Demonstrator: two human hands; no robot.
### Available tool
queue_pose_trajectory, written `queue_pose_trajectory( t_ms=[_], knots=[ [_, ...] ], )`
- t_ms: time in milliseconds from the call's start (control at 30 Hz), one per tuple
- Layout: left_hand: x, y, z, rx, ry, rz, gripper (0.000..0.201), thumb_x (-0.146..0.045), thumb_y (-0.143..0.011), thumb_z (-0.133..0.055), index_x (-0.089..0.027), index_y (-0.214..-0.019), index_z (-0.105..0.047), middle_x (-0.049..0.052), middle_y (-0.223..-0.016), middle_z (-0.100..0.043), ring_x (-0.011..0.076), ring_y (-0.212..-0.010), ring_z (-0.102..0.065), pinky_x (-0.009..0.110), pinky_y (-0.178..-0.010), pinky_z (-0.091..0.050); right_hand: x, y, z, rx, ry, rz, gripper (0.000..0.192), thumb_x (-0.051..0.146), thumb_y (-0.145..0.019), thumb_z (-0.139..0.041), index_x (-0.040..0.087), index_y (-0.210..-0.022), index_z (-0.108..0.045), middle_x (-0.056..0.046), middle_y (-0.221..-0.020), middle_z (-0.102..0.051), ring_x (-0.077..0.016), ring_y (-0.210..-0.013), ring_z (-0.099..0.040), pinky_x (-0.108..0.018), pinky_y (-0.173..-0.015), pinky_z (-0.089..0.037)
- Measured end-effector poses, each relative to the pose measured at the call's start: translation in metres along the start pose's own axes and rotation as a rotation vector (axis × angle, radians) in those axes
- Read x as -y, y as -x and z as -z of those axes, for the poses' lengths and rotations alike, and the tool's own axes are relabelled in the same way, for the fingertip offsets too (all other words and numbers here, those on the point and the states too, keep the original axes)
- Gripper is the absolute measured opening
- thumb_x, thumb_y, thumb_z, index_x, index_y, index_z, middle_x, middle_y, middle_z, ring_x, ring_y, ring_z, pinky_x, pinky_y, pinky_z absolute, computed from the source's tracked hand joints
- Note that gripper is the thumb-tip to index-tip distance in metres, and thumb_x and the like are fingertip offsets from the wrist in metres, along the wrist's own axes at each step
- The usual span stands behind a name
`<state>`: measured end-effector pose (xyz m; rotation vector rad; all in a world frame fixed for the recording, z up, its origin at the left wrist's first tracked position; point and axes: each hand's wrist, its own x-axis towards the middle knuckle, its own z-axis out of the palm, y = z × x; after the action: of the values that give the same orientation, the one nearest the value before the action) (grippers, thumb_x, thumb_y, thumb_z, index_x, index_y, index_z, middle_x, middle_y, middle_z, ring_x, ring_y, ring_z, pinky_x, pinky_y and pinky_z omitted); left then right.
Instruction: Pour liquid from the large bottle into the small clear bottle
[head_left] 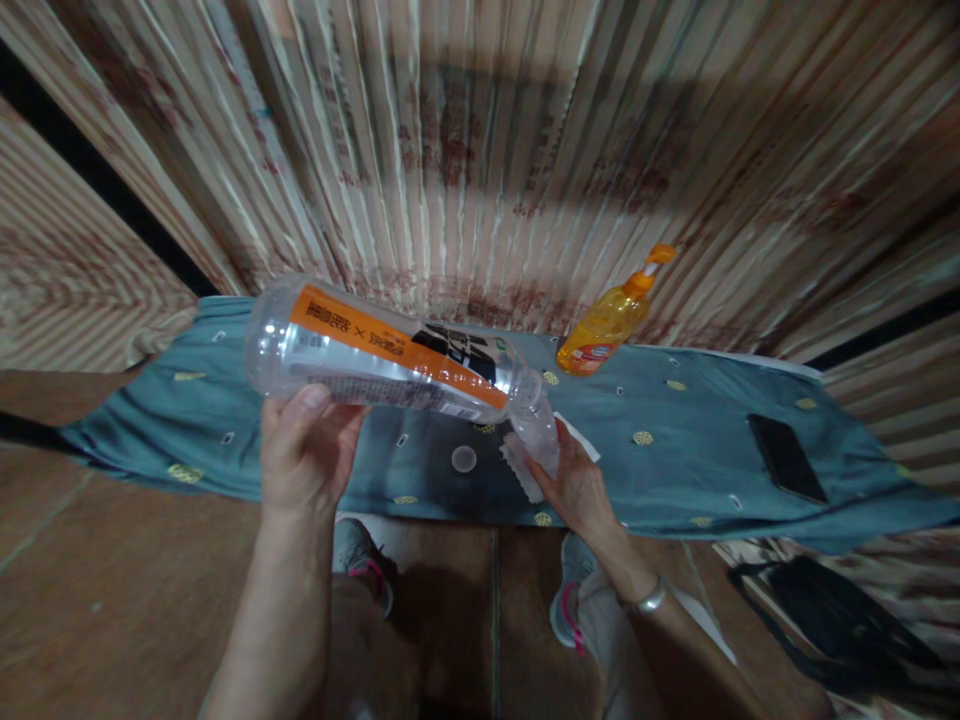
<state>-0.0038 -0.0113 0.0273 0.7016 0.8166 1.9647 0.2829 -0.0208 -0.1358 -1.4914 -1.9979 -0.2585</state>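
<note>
Fingers (315, 400) clasp ribbed (clear) bottle (390, 357).

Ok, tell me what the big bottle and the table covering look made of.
Big bottle: clear, glossy plastic by its look; you see through it, with a printed orange label film. Table covering: probably woven cloth, matte teal with small gold motifs; it drapes and wrinkles at the edges.

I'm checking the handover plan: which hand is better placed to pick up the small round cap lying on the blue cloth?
Probably the right hand: it sits nearest the small round cap, holding only a crumpled clear wrapper, while the left hand supports the clear orange-labelled plastic bottle.
</note>
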Motion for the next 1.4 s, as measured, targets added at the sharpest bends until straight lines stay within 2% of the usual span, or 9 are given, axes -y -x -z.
queue_pose_trajectory(
  t_ms=[100,367,500,567,767,867,1067,1233,1400],
  knots=[
    [0.0,0.0002,0.0003,0.002,-0.01,0.003,0.052,-0.031,-0.045,-0.095,-0.026,-0.094,-0.079,0.001,-0.074,-0.078,0.0199,-0.07,-0.073,0.029,-0.068,-0.064,-0.0002,0.0,0.0002,0.017,-0.002,-0.02,0.071,0.058,-0.102,-0.041,0.005,-0.149,-0.038,-0.026,-0.122,-0.07,-0.0336,-0.108,-0.072,-0.047,-0.081,-0.064],
    [0.0026,-0.0005,0.0055,0.032,-0.022,-0.018,0.05,-0.031,-0.054,-0.091,-0.027,-0.101,-0.077,0.001,-0.076,-0.078,0.0213,-0.073,-0.073,0.041,-0.084,-0.063,0.0005,0.001,0.0002,0.022,-0.018,-0.035,0.071,0.057,-0.101,-0.043,0.006,-0.15,-0.037,-0.025,-0.125,-0.069,-0.0336,-0.11,-0.071,-0.048,-0.085,-0.064],
    [0.0023,0.0006,0.0035,0.03,-0.022,-0.03,0.046,-0.031,-0.056,-0.088,-0.026,-0.1,-0.076,0.002,-0.075,-0.078,0.0258,-0.079,-0.075,0.043,-0.084,-0.063,0.0006,0.0011,0.0002,0.039,-0.029,-0.055,0.071,0.058,-0.101,-0.043,0.007,-0.15,-0.038,-0.025,-0.125,-0.069,-0.034,-0.11,-0.071,-0.049,-0.084,-0.064],
    [0.0016,0.0008,0.0016,0.022,-0.03,-0.031,0.047,-0.031,-0.054,-0.089,-0.025,-0.098,-0.076,0.003,-0.073,-0.078,0.0262,-0.078,-0.075,0.043,-0.083,-0.063,0.0005,0.0011,-0.0001,0.05,-0.034,-0.069,0.072,0.058,-0.1,-0.044,0.007,-0.15,-0.038,-0.025,-0.125,-0.069,-0.0341,-0.11,-0.071,-0.049,-0.084,-0.063],
    [0.0002,0.0009,0.0002,0.003,-0.015,-0.02,0.047,-0.03,-0.049,-0.092,-0.026,-0.093,-0.077,0.001,-0.072,-0.077,0.0197,-0.069,-0.072,0.034,-0.074,-0.064,-0.0001,0.0013,-0.0012,0.042,-0.029,-0.062,0.072,0.058,-0.1,-0.043,0.006,-0.149,-0.04,-0.025,-0.123,-0.069,-0.034,-0.108,-0.072,-0.048,-0.082,-0.063],
    [0.0008,0.0006,0.0018,0.007,0.001,-0.018,0.049,-0.028,-0.05,-0.092,-0.027,-0.097,-0.076,-0.001,-0.071,-0.076,0.0175,-0.067,-0.071,0.03,-0.07,-0.063,-0.0005,0.0014,-0.0015,0.031,-0.023,-0.052,0.072,0.059,-0.101,-0.042,0.005,-0.148,-0.04,-0.025,-0.122,-0.07,-0.0333,-0.106,-0.072,-0.048,-0.082,-0.064],
    [0.0009,0.001,0.0007,0.026,-0.001,-0.029,0.058,-0.029,-0.052,-0.091,-0.028,-0.108,-0.074,0.001,-0.078,-0.079,0.0218,-0.073,-0.074,0.039,-0.082,-0.063,-0.0011,0.0015,-0.0014,0.029,-0.02,-0.036,0.07,0.057,-0.101,-0.043,0.005,-0.148,-0.04,-0.026,-0.124,-0.069,-0.0337,-0.108,-0.072,-0.048,-0.082,-0.064],
    [0.0009,0.0014,0.0007,-0.022,0.003,0.008,0.054,-0.029,-0.047,-0.092,-0.027,-0.099,-0.077,0.001,-0.076,-0.078,0.0207,-0.071,-0.072,0.04,-0.083,-0.064,-0.0009,0.0018,-0.0015,0.031,-0.016,-0.039,0.071,0.056,-0.101,-0.044,0.005,-0.15,-0.038,-0.026,-0.126,-0.069,-0.0344,-0.109,-0.071,-0.048,-0.083,-0.063],
    [0.0018,0.0003,0.003,0.017,-0.025,-0.024,0.051,-0.031,-0.054,-0.089,-0.026,-0.103,-0.077,0.002,-0.074,-0.077,0.023,-0.074,-0.073,0.041,-0.083,-0.063,-0.0012,0.0025,-0.0023,0.05,-0.028,-0.062,0.073,0.056,-0.1,-0.045,0.006,-0.153,-0.034,-0.026,-0.127,-0.068,-0.0346,-0.11,-0.071,-0.049,-0.084,-0.063]
  ],
)
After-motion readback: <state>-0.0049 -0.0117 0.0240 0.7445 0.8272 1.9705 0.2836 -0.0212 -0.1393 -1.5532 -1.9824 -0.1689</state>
